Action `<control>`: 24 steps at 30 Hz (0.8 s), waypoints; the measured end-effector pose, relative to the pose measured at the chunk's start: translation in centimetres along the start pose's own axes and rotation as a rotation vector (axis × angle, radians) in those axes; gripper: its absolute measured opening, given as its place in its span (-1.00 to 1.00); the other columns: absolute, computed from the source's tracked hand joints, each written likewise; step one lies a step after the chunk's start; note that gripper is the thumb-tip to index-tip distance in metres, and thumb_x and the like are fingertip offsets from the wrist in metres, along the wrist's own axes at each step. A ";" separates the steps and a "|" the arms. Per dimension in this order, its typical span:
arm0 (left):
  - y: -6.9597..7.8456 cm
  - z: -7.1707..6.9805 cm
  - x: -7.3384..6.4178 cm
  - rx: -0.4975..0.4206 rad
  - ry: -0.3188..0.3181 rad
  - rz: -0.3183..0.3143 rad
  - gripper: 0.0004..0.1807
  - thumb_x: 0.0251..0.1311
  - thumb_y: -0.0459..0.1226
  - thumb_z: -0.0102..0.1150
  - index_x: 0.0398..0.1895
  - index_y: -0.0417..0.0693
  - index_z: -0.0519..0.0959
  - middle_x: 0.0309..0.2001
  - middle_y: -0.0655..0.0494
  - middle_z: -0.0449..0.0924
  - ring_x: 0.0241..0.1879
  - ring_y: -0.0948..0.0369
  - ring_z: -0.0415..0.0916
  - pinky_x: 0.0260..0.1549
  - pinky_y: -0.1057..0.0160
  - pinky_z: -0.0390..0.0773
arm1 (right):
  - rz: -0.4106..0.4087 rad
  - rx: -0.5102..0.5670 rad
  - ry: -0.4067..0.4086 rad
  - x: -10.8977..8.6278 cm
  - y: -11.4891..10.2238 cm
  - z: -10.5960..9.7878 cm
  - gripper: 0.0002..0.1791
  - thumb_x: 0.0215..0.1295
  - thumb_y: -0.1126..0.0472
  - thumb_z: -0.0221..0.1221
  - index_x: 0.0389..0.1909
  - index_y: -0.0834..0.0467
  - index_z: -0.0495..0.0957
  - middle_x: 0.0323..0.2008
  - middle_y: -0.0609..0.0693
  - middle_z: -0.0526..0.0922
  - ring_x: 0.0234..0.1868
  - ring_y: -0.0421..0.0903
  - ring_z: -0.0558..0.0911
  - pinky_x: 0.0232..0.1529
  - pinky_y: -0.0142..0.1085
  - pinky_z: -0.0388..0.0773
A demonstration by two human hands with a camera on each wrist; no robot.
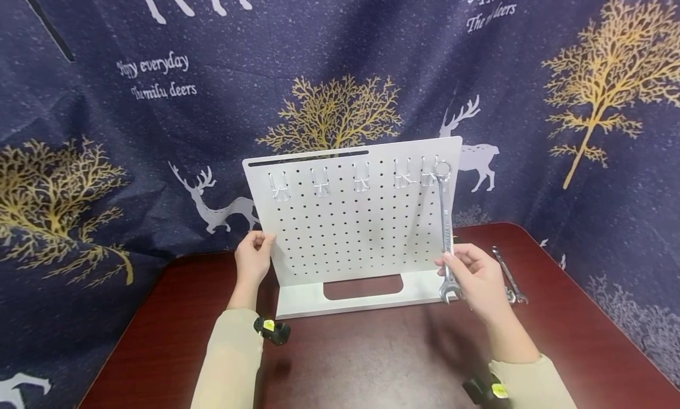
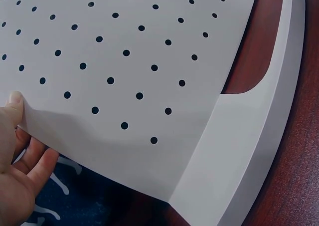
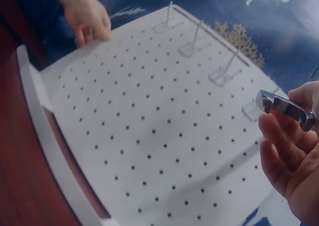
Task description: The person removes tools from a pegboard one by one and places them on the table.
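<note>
A white pegboard [image 1: 345, 220] stands upright on the table. My left hand [image 1: 255, 258] grips its left edge, the thumb on the front face [image 2: 89, 91] and the other fingers behind. In my right hand [image 1: 475, 273] is a combination wrench [image 1: 446, 214], pinched near its open end. Its ring end points up, in front of the board's rightmost hook [image 1: 428, 176]; whether the two touch, I cannot tell. The right wrist view shows the wrench's open end [image 3: 284, 106] between thumb and fingers.
Several wire hooks [image 1: 321, 187] line the board's upper part. To the right of my right hand, more wrenches [image 1: 507, 273] lie on the dark red table [image 1: 372, 356], partly hidden. A blue patterned cloth [image 1: 223, 120] hangs behind.
</note>
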State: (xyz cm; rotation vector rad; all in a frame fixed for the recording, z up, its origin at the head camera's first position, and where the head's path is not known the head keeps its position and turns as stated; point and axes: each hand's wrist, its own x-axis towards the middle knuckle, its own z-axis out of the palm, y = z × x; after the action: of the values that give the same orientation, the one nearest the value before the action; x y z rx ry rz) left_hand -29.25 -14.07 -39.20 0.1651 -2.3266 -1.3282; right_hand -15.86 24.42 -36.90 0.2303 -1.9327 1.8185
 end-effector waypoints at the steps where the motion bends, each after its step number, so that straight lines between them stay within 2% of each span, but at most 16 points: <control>1: 0.0 0.0 0.0 -0.002 -0.001 0.003 -0.74 0.25 -0.16 0.16 -0.32 -0.21 0.50 -0.33 -0.13 0.56 -0.32 0.07 0.40 -0.31 0.24 0.38 | 0.005 -0.012 -0.002 0.0 0.1 -0.3 -0.96 0.30 0.40 0.10 -0.29 0.29 0.51 -0.51 -0.19 0.70 -0.56 -0.29 0.62 -0.72 -0.42 0.43; 4: 0.1 0.0 0.0 -0.005 -0.005 0.007 -0.74 0.26 -0.15 0.15 -0.33 -0.21 0.50 -0.33 -0.13 0.56 -0.33 0.07 0.40 -0.31 0.23 0.39 | 0.030 -0.026 -0.014 -0.2 0.4 -1.2 -0.90 0.30 0.38 0.10 -0.26 0.37 0.48 -0.50 -0.17 0.70 -0.53 -0.29 0.65 -0.62 -0.40 0.54; 6: 0.2 -0.1 0.0 -0.012 -0.007 0.006 -0.74 0.26 -0.15 0.16 -0.33 -0.21 0.50 -0.33 -0.14 0.56 -0.33 0.07 0.40 -0.31 0.22 0.39 | 0.041 -0.032 -0.021 -0.2 0.5 -1.9 -0.90 0.30 0.37 0.11 -0.25 0.36 0.49 -0.49 -0.17 0.70 -0.51 -0.28 0.67 -0.54 -0.40 0.58; 9: 0.2 -0.1 0.1 -0.022 -0.013 0.005 -0.74 0.25 -0.16 0.16 -0.32 -0.22 0.50 -0.32 -0.15 0.57 -0.32 0.07 0.41 -0.30 0.21 0.39 | 0.052 -0.058 -0.023 -0.4 0.6 -2.8 -0.95 0.30 0.36 0.12 -0.26 0.21 0.54 -0.49 -0.17 0.71 -0.51 -0.26 0.67 -0.57 -0.39 0.56; 14: 0.0 -0.1 0.2 -0.038 -0.021 0.002 -0.74 0.24 -0.17 0.18 -0.31 -0.23 0.49 -0.31 -0.17 0.57 -0.31 0.06 0.40 -0.28 0.21 0.38 | 0.064 -0.071 -0.033 -0.6 0.9 -4.1 -0.85 0.31 0.37 0.10 -0.27 0.05 0.56 -0.49 -0.21 0.70 -0.51 -0.29 0.67 -0.60 -0.40 0.54; 20: -0.1 0.0 0.2 -0.036 -0.022 -0.004 -0.75 0.24 -0.17 0.17 -0.31 -0.23 0.49 -0.29 -0.17 0.58 -0.30 0.06 0.40 -0.27 0.21 0.38 | 0.072 -0.107 -0.043 -0.7 1.6 -6.1 -0.83 0.31 0.38 0.09 -0.28 0.05 0.57 -0.50 -0.21 0.70 -0.50 -0.31 0.66 -0.55 -0.42 0.56; 24: -0.1 -0.1 0.2 -0.038 -0.023 -0.004 -0.75 0.24 -0.17 0.17 -0.31 -0.22 0.49 -0.30 -0.16 0.57 -0.31 0.07 0.40 -0.29 0.22 0.37 | 0.124 -0.173 -0.053 -0.8 2.2 -7.7 -0.84 0.34 0.31 0.09 -0.27 -0.03 0.56 -0.50 -0.23 0.70 -0.54 -0.30 0.66 -0.70 -0.35 0.51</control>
State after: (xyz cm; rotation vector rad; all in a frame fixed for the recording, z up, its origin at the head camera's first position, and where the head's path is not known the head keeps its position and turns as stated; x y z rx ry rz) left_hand -29.41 -14.21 -39.19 0.1430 -2.3193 -1.3827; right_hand -14.42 31.96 -39.12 0.1047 -2.1712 1.7233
